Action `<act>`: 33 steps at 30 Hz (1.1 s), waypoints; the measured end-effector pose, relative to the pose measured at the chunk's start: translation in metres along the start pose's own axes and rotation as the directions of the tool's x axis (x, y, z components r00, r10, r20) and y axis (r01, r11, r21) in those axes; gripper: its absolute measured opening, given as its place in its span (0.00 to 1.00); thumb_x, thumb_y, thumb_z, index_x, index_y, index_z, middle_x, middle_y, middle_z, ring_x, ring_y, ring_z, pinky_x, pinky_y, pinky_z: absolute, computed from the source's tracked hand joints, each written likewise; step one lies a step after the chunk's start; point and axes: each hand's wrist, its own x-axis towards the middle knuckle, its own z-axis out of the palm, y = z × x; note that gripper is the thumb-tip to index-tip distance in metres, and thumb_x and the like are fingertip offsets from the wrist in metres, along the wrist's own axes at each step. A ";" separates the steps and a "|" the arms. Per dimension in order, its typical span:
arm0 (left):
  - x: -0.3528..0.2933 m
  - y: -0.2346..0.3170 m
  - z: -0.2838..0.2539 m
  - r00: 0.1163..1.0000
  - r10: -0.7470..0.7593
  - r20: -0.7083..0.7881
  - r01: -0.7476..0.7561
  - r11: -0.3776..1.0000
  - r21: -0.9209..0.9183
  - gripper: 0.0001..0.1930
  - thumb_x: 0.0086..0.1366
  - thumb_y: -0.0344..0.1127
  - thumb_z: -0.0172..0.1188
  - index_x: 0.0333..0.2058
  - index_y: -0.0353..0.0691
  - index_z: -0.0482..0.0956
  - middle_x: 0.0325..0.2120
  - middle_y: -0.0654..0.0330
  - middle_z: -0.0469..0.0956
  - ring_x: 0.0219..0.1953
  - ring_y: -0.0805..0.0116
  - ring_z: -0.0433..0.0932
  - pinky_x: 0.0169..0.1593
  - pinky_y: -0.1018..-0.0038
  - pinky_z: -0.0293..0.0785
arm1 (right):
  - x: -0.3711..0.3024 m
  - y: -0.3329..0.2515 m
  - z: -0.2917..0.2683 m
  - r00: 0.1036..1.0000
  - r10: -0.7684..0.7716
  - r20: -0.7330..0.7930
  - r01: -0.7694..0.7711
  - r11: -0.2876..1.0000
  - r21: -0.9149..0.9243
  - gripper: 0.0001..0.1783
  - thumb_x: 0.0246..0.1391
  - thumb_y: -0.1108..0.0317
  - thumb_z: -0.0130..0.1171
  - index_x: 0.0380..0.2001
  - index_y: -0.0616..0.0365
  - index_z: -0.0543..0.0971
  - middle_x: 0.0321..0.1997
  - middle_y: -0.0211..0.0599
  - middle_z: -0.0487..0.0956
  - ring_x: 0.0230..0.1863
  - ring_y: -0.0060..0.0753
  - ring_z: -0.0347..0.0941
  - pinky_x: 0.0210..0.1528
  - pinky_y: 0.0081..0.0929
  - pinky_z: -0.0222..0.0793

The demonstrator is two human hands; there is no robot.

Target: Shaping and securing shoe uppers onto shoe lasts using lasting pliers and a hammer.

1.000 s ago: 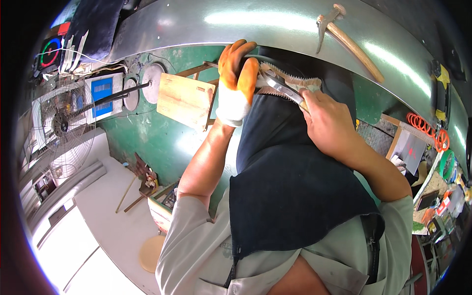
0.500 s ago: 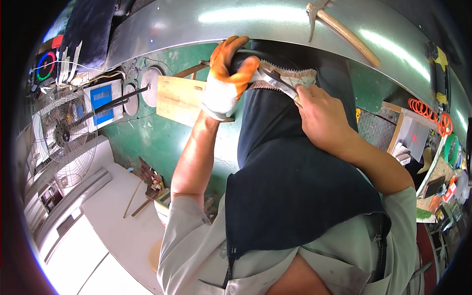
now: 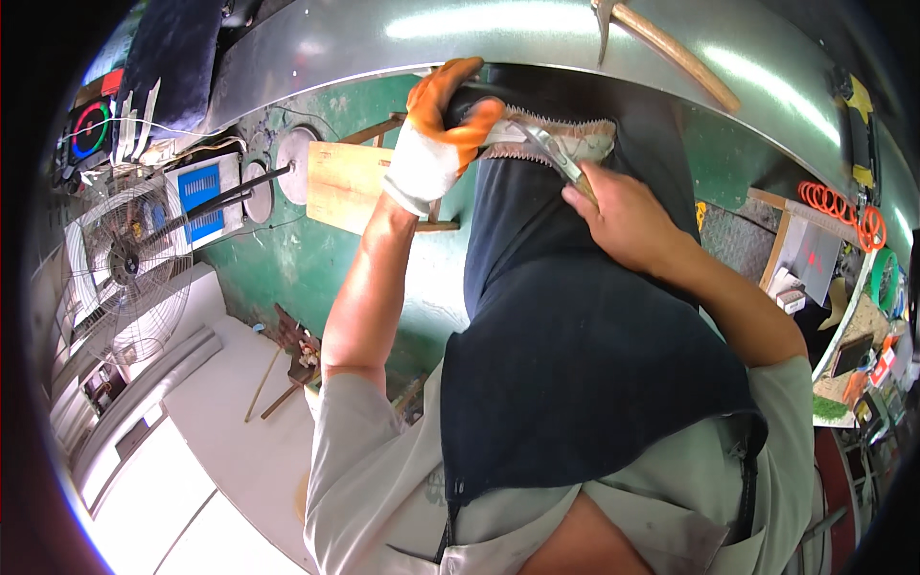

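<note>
Slender silver metal tool (image 3: 556,156), gripped in bare right hand (image 3: 628,213): if overforced, may skid off saw-edged, foot-shaped tan piece (image 3: 595,143) toward orange-and-white gloved left hand (image 3: 436,136) clasping it.

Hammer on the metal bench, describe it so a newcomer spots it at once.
Find the shiny grey metal bench curving across the top. On it, beyond the ungloved right hand, lies the hammer. Its long wooden handle and tapering metal head set it apart from the orange coil farther right.
</note>
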 end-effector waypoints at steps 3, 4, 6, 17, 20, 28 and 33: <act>-0.001 -0.005 -0.004 0.997 0.052 0.049 -0.060 0.983 0.174 0.30 0.58 0.37 0.73 0.58 0.36 0.77 0.54 0.46 0.79 0.59 0.48 0.74 0.65 0.60 0.68 | 0.000 -0.017 -0.002 1.000 0.004 -0.016 -0.009 0.956 -0.293 0.08 0.64 0.69 0.55 0.41 0.63 0.74 0.34 0.52 0.82 0.37 0.54 0.82 0.37 0.49 0.76; 0.001 -0.005 -0.008 0.997 -0.005 0.075 -0.008 0.984 0.179 0.32 0.57 0.39 0.74 0.60 0.38 0.76 0.54 0.46 0.78 0.59 0.48 0.73 0.66 0.61 0.67 | 0.003 -0.018 -0.004 1.000 -0.015 -0.013 0.011 0.957 -0.291 0.07 0.62 0.71 0.55 0.40 0.63 0.73 0.32 0.55 0.81 0.37 0.57 0.81 0.39 0.51 0.76; -0.002 -0.004 -0.008 0.996 -0.037 0.084 0.021 0.982 0.187 0.32 0.58 0.40 0.74 0.60 0.38 0.77 0.54 0.45 0.78 0.60 0.48 0.73 0.67 0.61 0.67 | 0.001 -0.016 -0.012 0.998 0.031 0.047 -0.021 0.979 -0.205 0.08 0.63 0.71 0.55 0.41 0.64 0.72 0.33 0.57 0.81 0.38 0.59 0.80 0.39 0.52 0.76; 0.011 -0.025 -0.028 0.853 0.441 0.280 -0.519 0.773 0.365 0.20 0.74 0.36 0.58 0.61 0.34 0.73 0.59 0.48 0.76 0.57 0.50 0.76 0.62 0.67 0.71 | 0.019 -0.031 0.028 0.978 0.162 -0.135 -0.128 0.964 0.233 0.17 0.70 0.61 0.52 0.46 0.69 0.70 0.26 0.60 0.79 0.31 0.68 0.78 0.35 0.58 0.71; 0.008 -0.027 -0.018 0.958 0.244 0.151 -0.253 0.966 0.049 0.18 0.79 0.37 0.45 0.57 0.35 0.77 0.50 0.46 0.80 0.46 0.52 0.79 0.54 0.67 0.74 | 0.014 -0.039 0.025 0.971 0.167 -0.173 -0.125 0.965 0.230 0.18 0.71 0.61 0.52 0.46 0.70 0.70 0.26 0.60 0.79 0.31 0.68 0.78 0.35 0.58 0.71; 0.004 -0.004 -0.010 0.989 -0.146 0.013 0.137 0.884 -0.448 0.38 0.79 0.65 0.35 0.61 0.36 0.77 0.52 0.56 0.81 0.55 0.67 0.78 0.61 0.70 0.73 | 0.034 -0.051 0.011 0.985 0.065 -0.158 -0.049 0.993 0.103 0.15 0.69 0.63 0.56 0.44 0.67 0.70 0.25 0.58 0.79 0.30 0.65 0.79 0.33 0.55 0.73; -0.001 -0.044 0.003 0.927 -0.138 -0.349 -0.073 0.846 -0.529 0.32 0.82 0.53 0.34 0.50 0.33 0.83 0.42 0.55 0.86 0.43 0.65 0.83 0.53 0.69 0.78 | 0.044 -0.055 -0.004 0.991 -0.008 -0.130 0.027 0.990 0.140 0.14 0.68 0.62 0.57 0.42 0.64 0.72 0.26 0.56 0.79 0.31 0.66 0.79 0.33 0.54 0.72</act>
